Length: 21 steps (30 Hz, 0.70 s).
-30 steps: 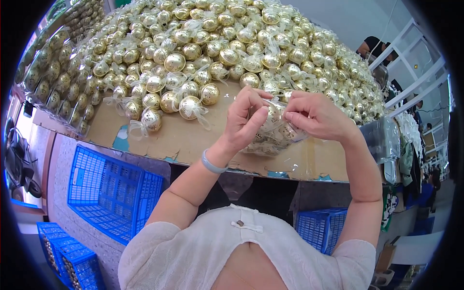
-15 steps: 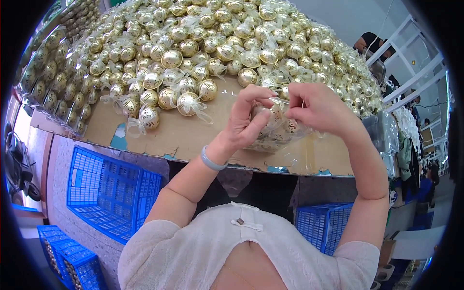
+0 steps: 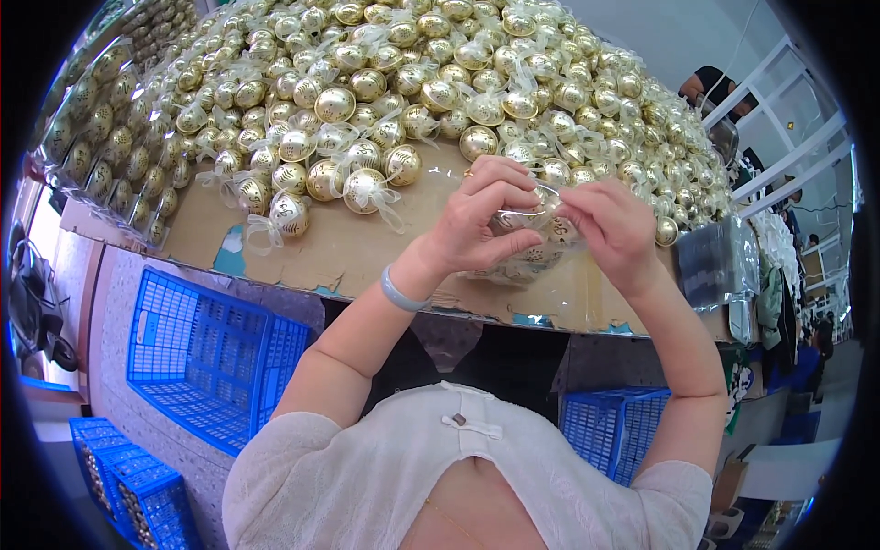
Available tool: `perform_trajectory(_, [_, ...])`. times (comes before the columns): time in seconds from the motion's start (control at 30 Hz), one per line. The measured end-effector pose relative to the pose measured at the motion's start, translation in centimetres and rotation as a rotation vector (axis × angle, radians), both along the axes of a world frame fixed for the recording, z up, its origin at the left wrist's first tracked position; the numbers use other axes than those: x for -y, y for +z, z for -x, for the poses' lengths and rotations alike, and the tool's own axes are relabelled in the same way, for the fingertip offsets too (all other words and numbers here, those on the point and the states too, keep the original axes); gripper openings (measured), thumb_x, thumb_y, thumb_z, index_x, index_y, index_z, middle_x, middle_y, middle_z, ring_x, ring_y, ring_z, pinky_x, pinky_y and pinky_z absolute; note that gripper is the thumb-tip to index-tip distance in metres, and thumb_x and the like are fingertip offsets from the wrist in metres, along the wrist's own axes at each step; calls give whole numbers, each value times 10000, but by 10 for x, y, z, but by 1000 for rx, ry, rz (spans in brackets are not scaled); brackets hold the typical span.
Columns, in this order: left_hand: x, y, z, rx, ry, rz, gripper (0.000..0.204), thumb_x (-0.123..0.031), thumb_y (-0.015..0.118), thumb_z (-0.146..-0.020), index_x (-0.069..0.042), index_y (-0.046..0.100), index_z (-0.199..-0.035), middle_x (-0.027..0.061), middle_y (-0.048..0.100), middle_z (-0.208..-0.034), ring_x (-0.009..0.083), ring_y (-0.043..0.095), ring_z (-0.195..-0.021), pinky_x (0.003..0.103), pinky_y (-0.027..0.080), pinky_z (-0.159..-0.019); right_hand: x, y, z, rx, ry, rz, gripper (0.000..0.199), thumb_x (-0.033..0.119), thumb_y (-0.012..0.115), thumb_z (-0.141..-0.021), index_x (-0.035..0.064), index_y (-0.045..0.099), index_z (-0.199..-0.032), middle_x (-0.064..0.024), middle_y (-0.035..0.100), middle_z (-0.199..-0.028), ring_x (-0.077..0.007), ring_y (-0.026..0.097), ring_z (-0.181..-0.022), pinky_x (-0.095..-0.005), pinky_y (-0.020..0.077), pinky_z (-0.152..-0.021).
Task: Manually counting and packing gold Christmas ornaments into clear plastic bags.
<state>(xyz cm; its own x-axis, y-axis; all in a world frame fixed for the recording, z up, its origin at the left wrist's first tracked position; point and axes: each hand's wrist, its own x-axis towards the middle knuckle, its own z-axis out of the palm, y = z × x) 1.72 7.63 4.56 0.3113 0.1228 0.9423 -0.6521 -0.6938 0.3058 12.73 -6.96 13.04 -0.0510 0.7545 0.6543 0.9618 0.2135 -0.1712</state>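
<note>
A clear plastic pack [image 3: 518, 266] holding several gold patterned balls stands on the cardboard-covered table, between my two hands. My left hand [image 3: 490, 215] curls around the pack's upper left side, with fingers on its top edge. My right hand [image 3: 610, 225] pinches the pack's top edge on the right, fingertips pressed together. Parts of the pack are hidden behind my left hand. Just beyond lies a large heap of gold balls [image 3: 367, 84] with sheer white ribbon bows.
Filled clear packs [image 3: 105, 137] are stacked at the left. A pile of flat clear plastic [image 3: 720, 261] lies at the table's right end. Blue crates [image 3: 206, 353] stand on the floor below the table [image 3: 412, 284]. Another person [image 3: 720, 92] is at the far right.
My left hand has shifted and its thumb now reaches right across the pack. My right hand has lowered and come closer to the pack's edge. The view has shifted slightly.
</note>
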Motion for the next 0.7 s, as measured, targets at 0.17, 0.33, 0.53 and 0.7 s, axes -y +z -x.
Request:
perform_trajectory(0.17, [2, 0, 1, -16, -19, 47, 356, -174, 784, -632, -9, 589, -882, 110, 567, -929, 282, 520, -940, 364, 431, -827, 0, -3, -1, 140, 32, -45, 182, 28, 675, -716, 27, 571, -865, -101, 566, -753, -246, 555, -662, -331, 452, -565])
perform_trajectory(0.33, [1, 1, 2, -49, -6, 45, 354, -229, 762, -677, 4, 592, -883, 133, 559, -923, 290, 535, -946, 365, 444, -809, -5, 3, -7, 33, 23, 157, 158, 46, 665, -738, 21, 562, -856, -101, 526, -733, -265, 537, -680, -331, 442, -581])
perform_trajectory(0.53, [0, 2, 2, -71, -25, 47, 360, -253, 751, -696, 10, 594, -885, 134, 557, -932, 293, 534, -953, 365, 439, -811, -7, 10, -16, -100, 66, 342, 168, 87, 670, -749, 26, 560, -862, -97, 509, -756, -272, 528, -704, -328, 435, -601])
perform_trajectory(0.7, [-3, 4, 2, -89, -43, -28, 337, -230, 749, -691, -12, 604, -904, 125, 568, -997, 288, 518, -971, 376, 420, -831, -2, 10, -17, -103, 207, 259, 204, 130, 701, -719, 36, 585, -858, -85, 514, -828, -250, 526, -735, -334, 438, -614])
